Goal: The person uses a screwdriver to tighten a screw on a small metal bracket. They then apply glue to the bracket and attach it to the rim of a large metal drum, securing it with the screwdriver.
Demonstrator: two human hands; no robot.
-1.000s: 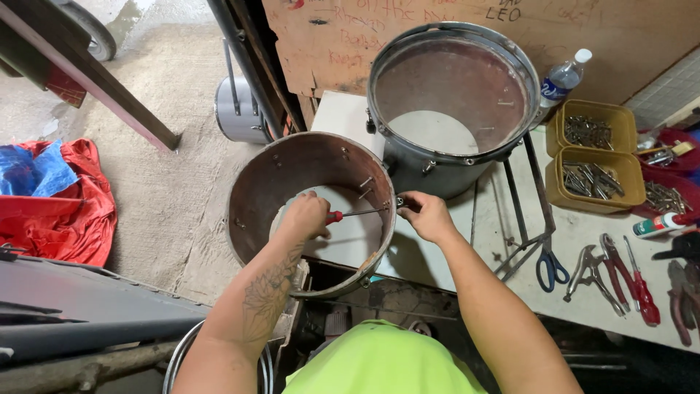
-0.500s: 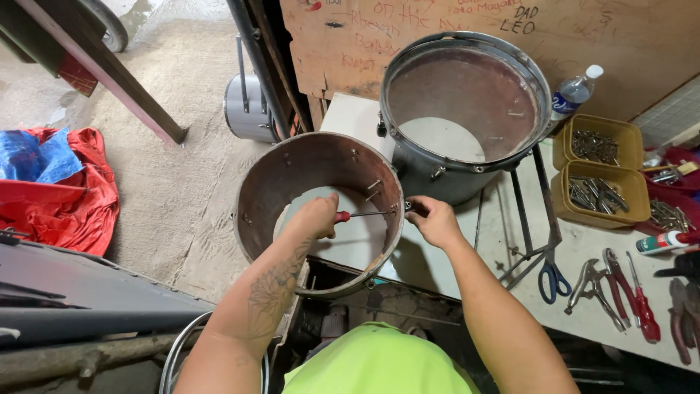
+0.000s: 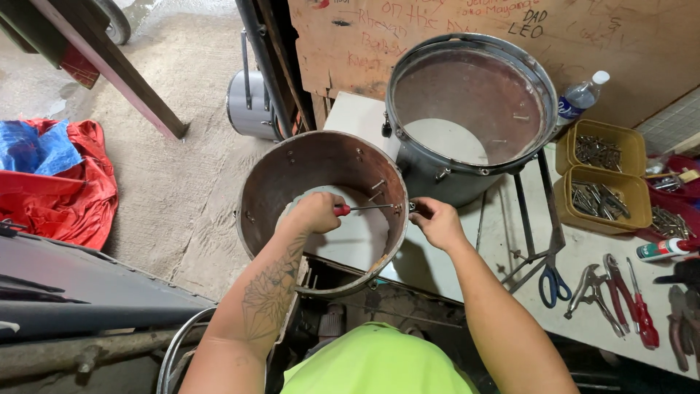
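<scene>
A rusty brown drum shell (image 3: 288, 171) stands open-topped at the near edge of the white bench (image 3: 503, 241). My left hand (image 3: 315, 213) is inside it, gripping a red-handled screwdriver (image 3: 364, 208) whose tip meets the shell's right wall. My right hand (image 3: 435, 221) is outside that wall, pinching a small metal fitting at the same spot. A second, larger grey drum shell (image 3: 467, 171) stands just behind.
Scissors (image 3: 554, 281), locking pliers (image 3: 594, 288) and red-handled tools (image 3: 638, 306) lie on the bench to the right. Two yellow trays of screws (image 3: 601, 175) and a water bottle (image 3: 580, 95) sit behind. A red and blue cloth (image 3: 51, 175) lies on the concrete floor at left.
The view has drifted slightly. Both hands stay on the shell's right wall, with the screwdriver in the same place.
</scene>
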